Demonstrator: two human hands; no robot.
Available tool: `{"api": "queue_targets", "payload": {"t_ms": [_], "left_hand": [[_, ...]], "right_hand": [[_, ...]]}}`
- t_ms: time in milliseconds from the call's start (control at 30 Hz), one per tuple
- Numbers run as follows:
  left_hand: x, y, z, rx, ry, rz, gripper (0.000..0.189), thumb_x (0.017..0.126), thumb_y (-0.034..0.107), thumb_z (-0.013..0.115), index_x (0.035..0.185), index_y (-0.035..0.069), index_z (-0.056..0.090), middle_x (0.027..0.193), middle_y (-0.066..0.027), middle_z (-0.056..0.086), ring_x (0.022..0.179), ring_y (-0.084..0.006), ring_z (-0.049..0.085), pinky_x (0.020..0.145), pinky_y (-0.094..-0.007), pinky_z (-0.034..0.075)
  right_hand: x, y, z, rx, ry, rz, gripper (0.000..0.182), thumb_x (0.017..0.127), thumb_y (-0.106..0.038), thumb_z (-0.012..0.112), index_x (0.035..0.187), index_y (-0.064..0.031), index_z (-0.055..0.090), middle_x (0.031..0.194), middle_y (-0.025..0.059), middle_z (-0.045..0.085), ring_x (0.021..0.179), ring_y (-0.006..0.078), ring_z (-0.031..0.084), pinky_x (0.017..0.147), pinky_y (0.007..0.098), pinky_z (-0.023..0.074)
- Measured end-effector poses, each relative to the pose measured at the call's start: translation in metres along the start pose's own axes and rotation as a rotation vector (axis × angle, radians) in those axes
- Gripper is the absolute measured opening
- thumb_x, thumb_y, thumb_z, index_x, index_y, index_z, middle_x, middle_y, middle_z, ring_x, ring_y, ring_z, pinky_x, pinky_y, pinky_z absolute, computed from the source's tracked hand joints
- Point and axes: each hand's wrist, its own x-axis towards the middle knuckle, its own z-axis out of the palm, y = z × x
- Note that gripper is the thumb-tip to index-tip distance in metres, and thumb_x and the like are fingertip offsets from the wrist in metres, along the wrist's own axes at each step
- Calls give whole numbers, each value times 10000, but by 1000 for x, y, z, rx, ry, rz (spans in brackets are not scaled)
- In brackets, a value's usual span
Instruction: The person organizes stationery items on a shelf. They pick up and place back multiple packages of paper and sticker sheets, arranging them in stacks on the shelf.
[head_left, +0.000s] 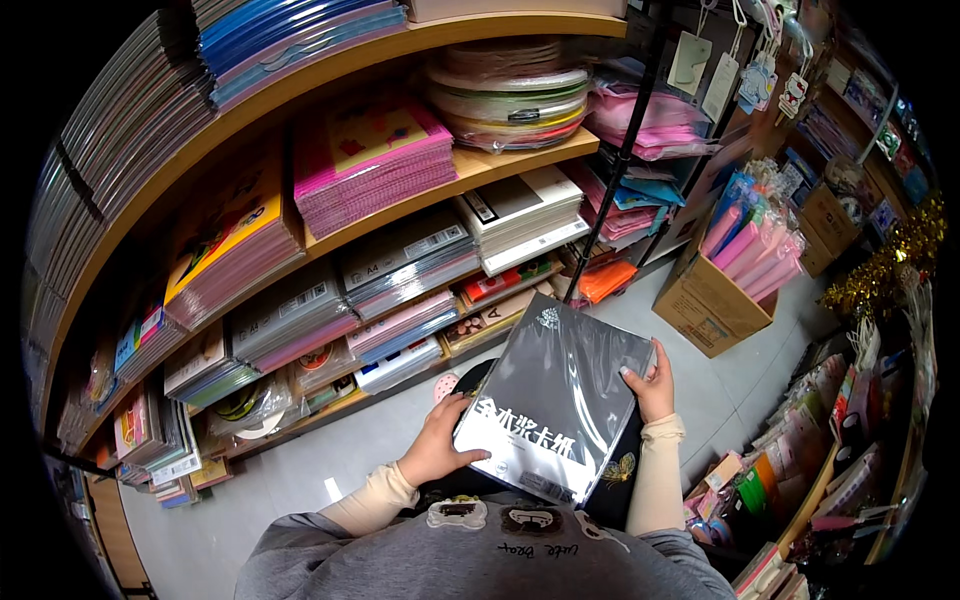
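Note:
A plastic-wrapped pack of dark grey card paper, with a white lower band and large printed writing, lies tilted over my lap. My left hand grips its lower left edge, thumb on top and fingers beneath. On the upper right edge, my right hand pinches the pack with the thumb on the wrapping. Light glints off the film. Ahead of me, stacks of wrapped A4 paper packs fill the lower shelves. Most of my fingers are hidden under the pack.
Left and ahead, a curved wooden shelf unit holds pink-covered books and bagged round discs. A cardboard box of pink rolls stands on the tiled floor at right. Packaged goods crowd a low rack on the right, and tags hang above.

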Motion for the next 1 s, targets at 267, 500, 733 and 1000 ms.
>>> {"api": "queue_targets", "payload": {"t_ms": [267, 500, 733, 1000], "left_hand": [[9, 2, -18, -60, 71, -68, 594, 639, 178, 762, 1126, 8, 468, 1084, -194, 498, 1059, -352, 465, 913, -378, 373], [16, 26, -46, -642, -177, -366, 342, 888, 40, 463, 1203, 31, 330, 1060, -136, 520, 577, -137, 593, 412, -212, 483], [14, 10, -40, -886, 111, -129, 349, 893, 45, 468, 1213, 24, 330, 919, -102, 563, 568, -104, 562, 417, -216, 462], [35, 13, -82, -1035, 575, -127, 329, 891, 84, 481, 1189, 55, 344, 924, -83, 577, 598, -117, 557, 423, -220, 468]], "right_hand": [[-2, -10, 12, -241, 103, -38, 677, 751, 10, 660, 1320, 3, 292, 1072, 120, 545, 908, 156, 561, 777, 262, 469], [1, 6, 0, -276, 209, -35, 496, 831, -120, 608, 1275, -19, 410, 785, -13, 486, 582, 25, 344, 519, 172, 318], [6, 17, 1, -121, 201, -45, 486, 834, -102, 596, 1275, -18, 410, 666, -57, 413, 557, 19, 322, 488, 175, 276], [6, 20, -2, -153, 204, -42, 486, 831, -105, 599, 1273, -23, 416, 632, -75, 368, 540, 17, 294, 475, 171, 253]]}}
